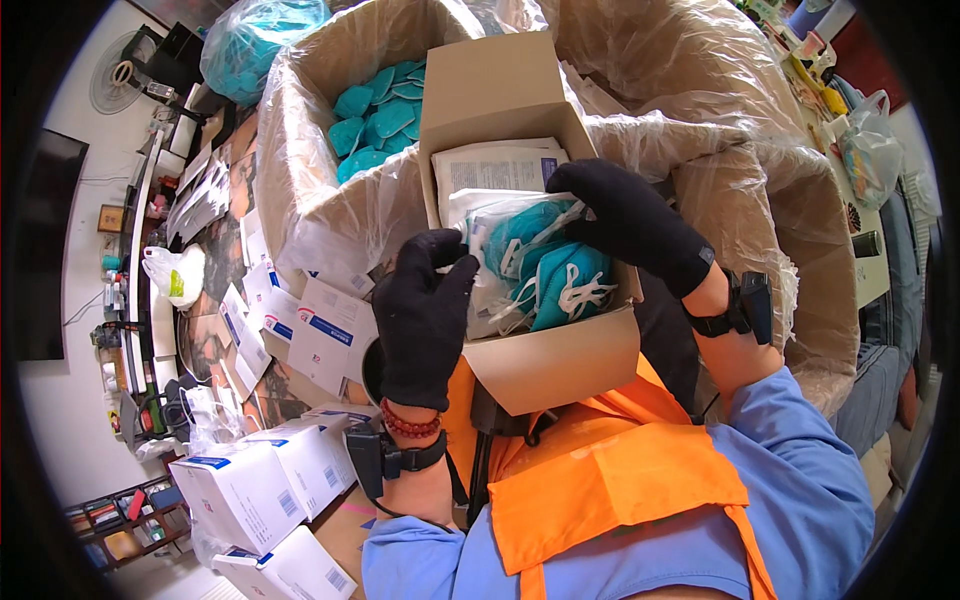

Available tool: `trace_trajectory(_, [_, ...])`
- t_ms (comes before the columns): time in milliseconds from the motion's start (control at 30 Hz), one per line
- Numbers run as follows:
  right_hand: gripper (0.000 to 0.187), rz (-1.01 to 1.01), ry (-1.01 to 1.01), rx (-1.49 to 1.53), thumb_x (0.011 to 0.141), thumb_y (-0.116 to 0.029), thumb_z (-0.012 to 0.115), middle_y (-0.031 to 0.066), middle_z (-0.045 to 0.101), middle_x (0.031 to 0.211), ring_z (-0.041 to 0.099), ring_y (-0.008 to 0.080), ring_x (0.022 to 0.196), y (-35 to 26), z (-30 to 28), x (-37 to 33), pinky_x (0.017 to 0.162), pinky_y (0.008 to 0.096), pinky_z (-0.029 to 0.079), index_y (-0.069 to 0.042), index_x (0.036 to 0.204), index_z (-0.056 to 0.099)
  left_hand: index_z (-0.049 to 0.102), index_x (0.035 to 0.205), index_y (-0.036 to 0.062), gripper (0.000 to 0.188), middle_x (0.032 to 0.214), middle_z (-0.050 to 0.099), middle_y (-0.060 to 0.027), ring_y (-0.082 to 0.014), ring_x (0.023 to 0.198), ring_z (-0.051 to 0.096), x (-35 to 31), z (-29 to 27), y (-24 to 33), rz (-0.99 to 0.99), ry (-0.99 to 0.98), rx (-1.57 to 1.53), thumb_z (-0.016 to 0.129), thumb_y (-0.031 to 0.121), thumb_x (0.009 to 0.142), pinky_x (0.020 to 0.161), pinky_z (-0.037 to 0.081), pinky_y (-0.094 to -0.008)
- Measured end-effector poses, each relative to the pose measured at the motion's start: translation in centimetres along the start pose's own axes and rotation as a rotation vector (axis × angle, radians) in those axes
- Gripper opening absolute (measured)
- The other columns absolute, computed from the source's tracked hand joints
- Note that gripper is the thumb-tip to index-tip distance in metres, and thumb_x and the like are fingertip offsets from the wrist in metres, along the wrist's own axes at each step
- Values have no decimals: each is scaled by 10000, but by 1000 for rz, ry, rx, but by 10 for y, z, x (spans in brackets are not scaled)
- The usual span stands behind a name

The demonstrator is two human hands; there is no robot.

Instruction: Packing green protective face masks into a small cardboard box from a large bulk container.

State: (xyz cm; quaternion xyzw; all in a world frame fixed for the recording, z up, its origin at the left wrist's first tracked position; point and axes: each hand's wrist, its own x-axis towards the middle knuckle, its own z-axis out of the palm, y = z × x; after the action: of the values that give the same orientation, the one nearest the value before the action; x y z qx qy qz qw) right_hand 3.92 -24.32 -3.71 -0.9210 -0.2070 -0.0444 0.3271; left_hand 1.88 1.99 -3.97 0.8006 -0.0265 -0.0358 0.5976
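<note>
Touching teal masks (548, 278) w/ R hand (628, 218), L hand (427, 295) nr; can't tell if grips pinch.

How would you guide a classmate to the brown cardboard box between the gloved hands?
Find the large, plastic-lined brown cardboard carton at upper left. Just right of it, between the black-gloved left hand and right hand, sits the smaller brown cardboard box. Unlike the carton, it has bare, spread flaps and white-strapped teal masks.
</note>
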Motion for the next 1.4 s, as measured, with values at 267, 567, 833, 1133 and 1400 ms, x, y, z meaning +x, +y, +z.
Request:
trace_trajectory(267, [282, -8, 114, 70, 743, -49, 725, 142, 592, 971, 589, 328, 929, 9, 6, -8, 818, 373, 477, -25, 1006, 625, 640, 1116, 27, 450, 826, 707, -122, -191, 648, 670, -8, 7, 22, 175, -235, 531, 781, 259, 758, 634, 507, -309])
trace_trajectory(567, [261, 90, 78, 100, 804, -73, 679, 134, 619, 996, 620, 321, 949, 6, 3, -24, 836, 358, 507, -63, 1060, 628, 660, 1034, 89, 144, 880, 701, -100, -225, 692, 680, -7, 9, 8, -132, -21, -338, 637, 127, 897, 637, 512, -321])
trace_trajectory(833, [218, 106, 52, 113, 827, -94, 656, 91, 646, 968, 649, 288, 923, -9, -4, -29, 811, 349, 514, -100, 1044, 644, 673, 1029, 96, 232, 860, 688, -69, -182, 700, 656, -2, 19, -6, 264, 52, 301, 729, 105, 804, 650, 503, -306])
trace_trajectory(1133, [270, 121, 23, 110, 826, -106, 665, 77, 661, 1025, 661, 270, 957, -4, 3, -26, 810, 333, 522, -147, 1091, 640, 681, 1035, 117, 370, 733, 678, -52, -225, 673, 665, -10, 22, 10, 367, -35, 562, 780, 101, 679, 645, 507, -371])
trace_trajectory(1400, [221, 152, 111, 98, 825, -86, 654, 67, 662, 988, 669, 267, 921, -6, 5, -35, 784, 321, 527, -145, 1038, 638, 610, 1090, 130, 406, 822, 639, -95, -295, 734, 653, -9, 25, 14, 376, 173, 570, 728, 86, 705, 706, 499, -420])
